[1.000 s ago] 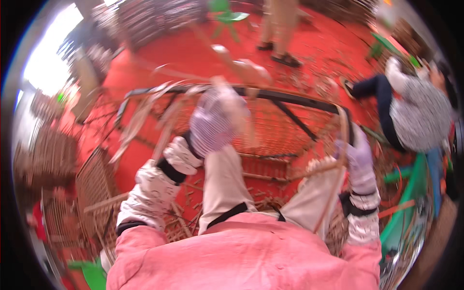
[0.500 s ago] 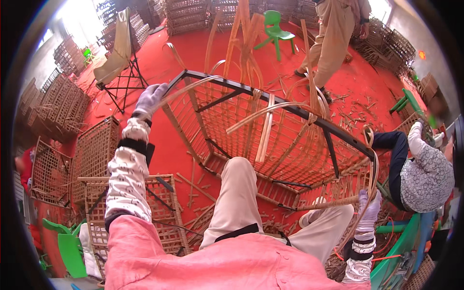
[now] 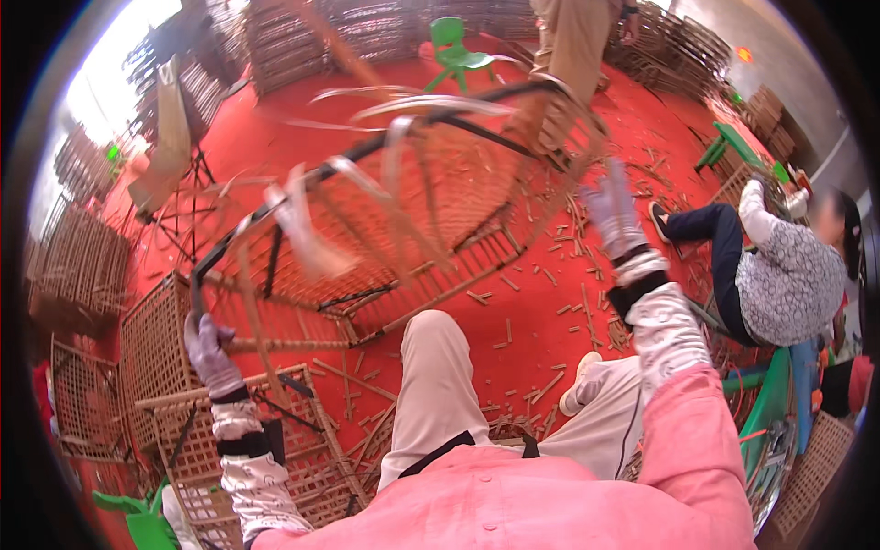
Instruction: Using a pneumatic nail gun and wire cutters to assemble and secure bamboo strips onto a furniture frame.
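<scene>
A large woven rattan basket [image 3: 449,220] with a black metal rim is tilted in front of me, blurred by motion. Several pale loose strips [image 3: 316,246] hang from its rim and blur as well. At the basket's near left corner, my left hand [image 3: 213,356] in a light purple glove is closed around the frame. My right hand [image 3: 612,213], gloved the same way, is raised beside the basket's right end. Its fingers are smeared, so whether it touches the rim or a strip cannot be made out.
Cut strip scraps litter the red floor [image 3: 541,312]. Finished-looking lattice panels [image 3: 229,458] stand at my left. A seated person [image 3: 788,275] works at the right; another person's legs [image 3: 573,55] are behind the basket. A green chair [image 3: 454,57] and stacked baskets [image 3: 385,41] stand farther back.
The basket has swung counter-clockwise: its left end came down toward me and its right end rose away. My left hand moved down and nearer; my right hand moved up and left.
</scene>
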`<state>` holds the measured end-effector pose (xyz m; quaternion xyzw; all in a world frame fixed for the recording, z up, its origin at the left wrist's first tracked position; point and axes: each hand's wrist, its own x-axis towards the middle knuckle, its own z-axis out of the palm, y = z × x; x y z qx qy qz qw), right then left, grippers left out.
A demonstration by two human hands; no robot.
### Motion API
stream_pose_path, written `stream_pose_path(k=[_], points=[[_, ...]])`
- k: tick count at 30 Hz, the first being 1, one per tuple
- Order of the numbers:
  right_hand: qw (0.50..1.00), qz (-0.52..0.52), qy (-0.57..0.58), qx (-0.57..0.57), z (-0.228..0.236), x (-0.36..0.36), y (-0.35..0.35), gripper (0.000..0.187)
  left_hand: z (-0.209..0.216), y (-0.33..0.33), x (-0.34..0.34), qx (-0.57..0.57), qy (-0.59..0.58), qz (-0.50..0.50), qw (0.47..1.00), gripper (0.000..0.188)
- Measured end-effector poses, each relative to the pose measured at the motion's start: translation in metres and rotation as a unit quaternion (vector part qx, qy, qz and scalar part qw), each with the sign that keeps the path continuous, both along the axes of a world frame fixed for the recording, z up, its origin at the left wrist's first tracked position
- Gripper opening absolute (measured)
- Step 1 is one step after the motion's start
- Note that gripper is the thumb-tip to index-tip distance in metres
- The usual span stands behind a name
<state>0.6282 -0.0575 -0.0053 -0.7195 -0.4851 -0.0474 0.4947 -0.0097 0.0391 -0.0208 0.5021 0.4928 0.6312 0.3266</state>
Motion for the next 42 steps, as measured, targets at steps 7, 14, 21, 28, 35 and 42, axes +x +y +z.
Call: stream_pose_path(k=[7,14,21,28,35,42], points=[[0.944,0.08,0.18,-0.263,-0.074,-0.148,-0.099,0.062,-0.011,0.018,0.01,-0.077,-0.221,-0.107,0.966,0.016],[0.949,0.022,0.221,-0.224,-0.073,-0.138,-0.186,0.054,0.044,0.042,0.2,-0.159,-0.273,-0.289,0.904,0.022],[0.944,0.005,0.259,-0.203,-0.071,-0.128,-0.213,0.048,0.073,0.016,0.337,-0.114,-0.418,-0.299,0.85,0.017],[0.944,0.112,0.299,-0.085,-0.057,-0.13,-0.197,0.04,0.071,-0.08,0.458,-0.199,-0.346,-0.261,0.879,0.029],[0.834,0.209,0.507,0.063,-0.048,-0.125,-0.159,0.042,0.028,-0.143,0.457,-0.305,-0.231,-0.405,0.83,0.025],[0.775,0.352,0.502,0.153,-0.015,-0.14,-0.109,0.039,0.067,-0.121,0.37,-0.044,0.032,-0.7,0.712,0.024]])
